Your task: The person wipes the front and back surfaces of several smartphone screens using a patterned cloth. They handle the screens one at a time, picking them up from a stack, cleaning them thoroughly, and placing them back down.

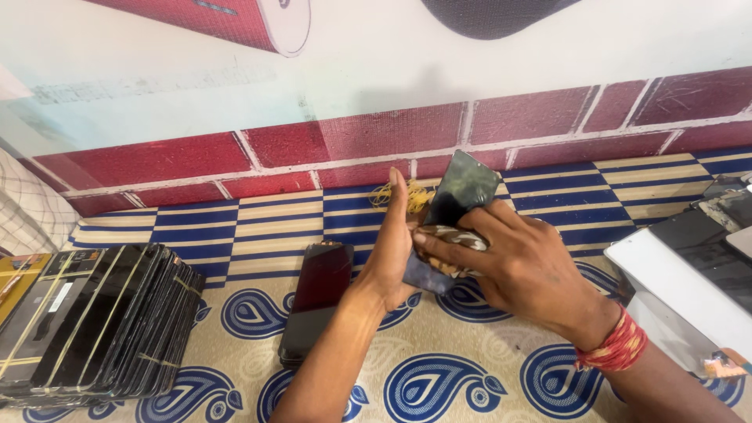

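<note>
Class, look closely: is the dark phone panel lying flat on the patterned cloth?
No. Both the left hand and right hand hold the dark phone panel raised above the patterned cloth.

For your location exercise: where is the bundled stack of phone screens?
In the head view, the stack of screens lies at the far left on the patterned cloth, left of the lone dark phone.

Phone repair shop: stacked phone screens (94, 321) on patterned cloth (439, 376)
</note>
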